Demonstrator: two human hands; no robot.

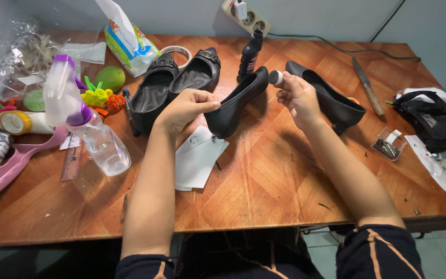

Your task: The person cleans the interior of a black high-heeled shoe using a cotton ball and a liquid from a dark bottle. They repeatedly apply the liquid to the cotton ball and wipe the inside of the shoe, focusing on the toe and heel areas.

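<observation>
My left hand grips the side of a black pump shoe, holding it tilted above the wooden table. My right hand pinches a small round applicator with a grey-white tip against the shoe's toe end. A second matching black pump lies on the table just behind my right hand. A black polish bottle stands upright behind the held shoe.
A pair of black flats lies at back left. A clear spray bottle and pink tray lie at left. White paper lies under my left arm. A knife, black bag and small clear packet sit right.
</observation>
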